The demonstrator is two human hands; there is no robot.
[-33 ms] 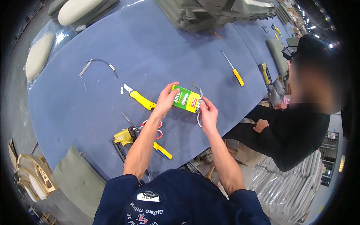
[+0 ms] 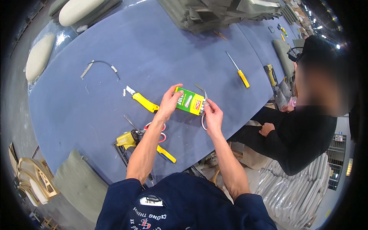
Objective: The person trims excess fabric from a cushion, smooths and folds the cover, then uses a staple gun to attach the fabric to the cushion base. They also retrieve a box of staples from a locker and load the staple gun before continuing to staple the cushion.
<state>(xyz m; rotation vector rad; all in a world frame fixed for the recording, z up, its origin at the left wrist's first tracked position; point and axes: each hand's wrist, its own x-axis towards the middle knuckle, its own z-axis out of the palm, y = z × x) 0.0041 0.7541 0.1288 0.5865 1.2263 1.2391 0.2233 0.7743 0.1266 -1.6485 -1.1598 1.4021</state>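
My left hand [image 2: 171, 101] is closed around the left end of a small green and yellow staple box [image 2: 186, 101], held above the blue-topped table. At the box's right end, silvery strips show in the opening. My right hand [image 2: 213, 117] pinches there with thumb and fingers; exactly what lies between the fingertips is partly hidden. Scissors with a red and white handle ring [image 2: 203, 122] lie by my right hand, their blades partly covered. A yellow utility knife [image 2: 145, 102] rests left of my left hand. Beside my left forearm lies a yellow staple gun [image 2: 126, 140].
A second pair of red-handled scissors [image 2: 163, 137] and a yellow-handled tool [image 2: 166, 154] lie by my left forearm. A yellow screwdriver [image 2: 243, 78] is farther right. Grey fabric stacks [image 2: 214, 15] stand at the far edge. A person in black [image 2: 303, 138] sits at the right.
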